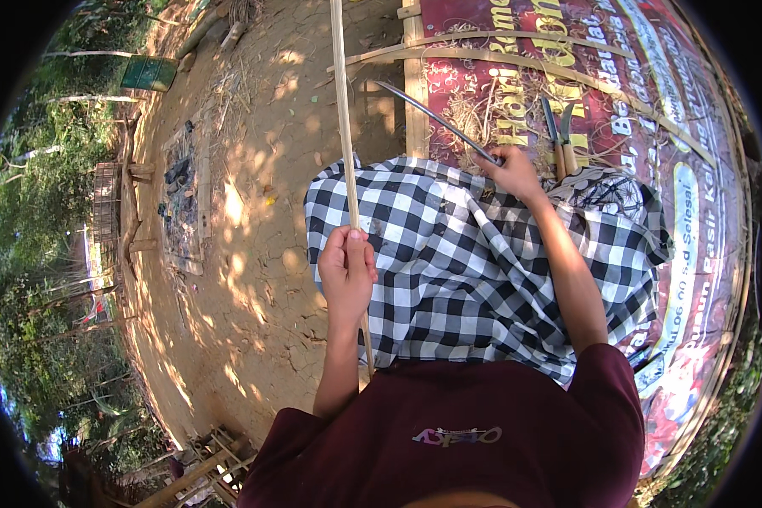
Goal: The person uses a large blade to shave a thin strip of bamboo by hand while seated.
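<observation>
My left hand [348,267] is closed around a long pale bamboo strip [344,110], with the thumb along its face. The strip stands lengthwise past the left side of my lap and runs out of view at the far edge. In my right hand [515,173] is a long, slightly curved machete [436,118], its blade pointing far and left, apart from the strip. Most of the handle is hidden by my fingers. A black-and-white checked cloth [457,254] covers my lap beneath both hands.
Two wooden-handled knives [560,152] lie right of my right hand. Long bamboo strips [584,80] and curly shavings [466,114] lie on a dark red printed banner [694,279]. Left is dirt ground [262,254] with a charred fire patch [180,195] and a low wooden bench [129,203].
</observation>
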A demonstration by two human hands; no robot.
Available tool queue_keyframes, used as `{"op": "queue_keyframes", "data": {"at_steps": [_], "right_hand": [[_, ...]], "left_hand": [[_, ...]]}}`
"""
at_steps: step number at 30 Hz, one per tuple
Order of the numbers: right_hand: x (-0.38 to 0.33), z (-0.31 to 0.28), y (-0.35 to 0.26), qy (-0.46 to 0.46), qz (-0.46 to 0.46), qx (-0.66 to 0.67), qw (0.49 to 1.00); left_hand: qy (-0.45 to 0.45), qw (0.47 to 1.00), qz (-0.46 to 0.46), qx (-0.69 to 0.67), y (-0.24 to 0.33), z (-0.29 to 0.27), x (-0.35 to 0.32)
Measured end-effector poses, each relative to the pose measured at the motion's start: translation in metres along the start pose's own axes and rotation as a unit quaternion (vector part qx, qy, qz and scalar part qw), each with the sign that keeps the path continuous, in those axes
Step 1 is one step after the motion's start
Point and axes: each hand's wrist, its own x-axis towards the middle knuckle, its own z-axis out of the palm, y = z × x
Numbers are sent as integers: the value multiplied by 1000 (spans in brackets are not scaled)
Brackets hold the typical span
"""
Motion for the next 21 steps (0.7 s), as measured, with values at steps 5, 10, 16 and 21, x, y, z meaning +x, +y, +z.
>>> {"op": "queue_keyframes", "data": {"at_steps": [5,10,16,21], "right_hand": [[-15,2,-14,42,-20,10,999],[-22,-5,-18,83,-89,116,986],[-42,-14,-28,70,-161,91,980],[-58,4,-42,12,-291,-42,956]], "left_hand": [[6,999,-45,17,6,8,6],[-12,1000,-16,23,-17,15,11],[-48,998,8,30,-22,27,14],[-79,992,-77,-56,-24,36,10]]}}
